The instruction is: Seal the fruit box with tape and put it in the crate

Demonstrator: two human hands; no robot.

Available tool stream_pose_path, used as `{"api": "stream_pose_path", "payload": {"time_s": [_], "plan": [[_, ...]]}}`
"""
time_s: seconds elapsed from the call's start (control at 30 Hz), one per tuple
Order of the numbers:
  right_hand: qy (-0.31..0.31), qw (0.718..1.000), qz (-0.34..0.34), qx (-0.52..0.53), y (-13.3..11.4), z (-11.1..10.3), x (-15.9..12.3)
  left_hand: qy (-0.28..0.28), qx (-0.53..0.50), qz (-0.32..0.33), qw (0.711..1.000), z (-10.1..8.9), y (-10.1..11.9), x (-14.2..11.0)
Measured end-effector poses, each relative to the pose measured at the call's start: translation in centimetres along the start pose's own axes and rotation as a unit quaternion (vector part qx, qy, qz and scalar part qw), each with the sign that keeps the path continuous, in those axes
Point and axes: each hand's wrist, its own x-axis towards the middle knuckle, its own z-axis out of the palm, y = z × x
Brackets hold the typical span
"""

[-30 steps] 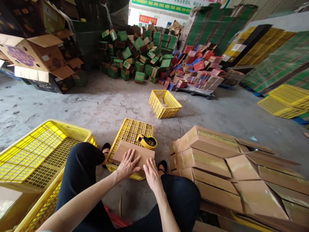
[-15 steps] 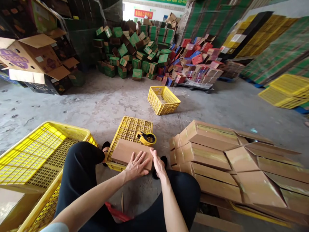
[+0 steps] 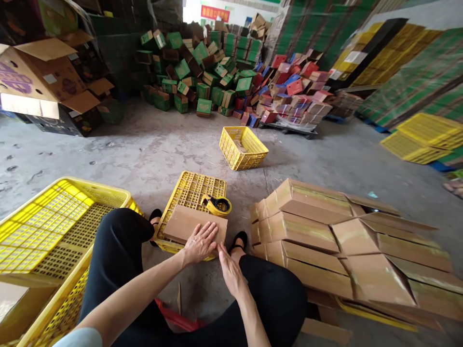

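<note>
A flat piece of brown cardboard lies across the near part of an upturned yellow plastic crate between my feet. My left hand rests on its right part, palm down and fingers stretched out. At the cardboard's near right corner is my right hand, held edge-on with its fingers straight; whether it touches the cardboard I cannot tell. A yellow and black tape dispenser sits on the crate just beyond the cardboard.
Folded cardboard boxes are stacked at my right. Large yellow crates stand at my left. Ahead on the floor is another yellow crate. Green boxes and red boxes lie heaped farther back.
My right hand has slid down along the cardboard's right end toward me. My left hand stays flat on the cardboard. The view has shifted slightly.
</note>
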Motion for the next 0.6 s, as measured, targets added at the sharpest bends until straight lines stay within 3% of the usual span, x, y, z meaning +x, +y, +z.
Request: {"api": "stream_pose_path", "payload": {"time_s": [0.2, 0.3, 0.43, 0.6], "plan": [[0.041, 0.998, 0.013, -0.048, 0.3, -0.3, 0.3, -0.020, -0.021, 0.010, 1.000, -0.7, 1.3, 0.0], [0.074, 0.988, -0.031, -0.129, 0.9, -0.2, 1.7, -0.024, -0.032, 0.029, 0.999, -1.2, 1.0, -0.6], [0.071, 0.957, -0.157, -0.235, 2.5, 0.6, 2.1, -0.021, -0.035, 0.034, 0.999, -1.6, -0.8, -2.5], [0.094, 0.950, -0.158, -0.253, 3.3, 1.6, 2.1, 0.011, 0.005, -0.051, 0.999, -2.7, -5.2, -5.3]]}}
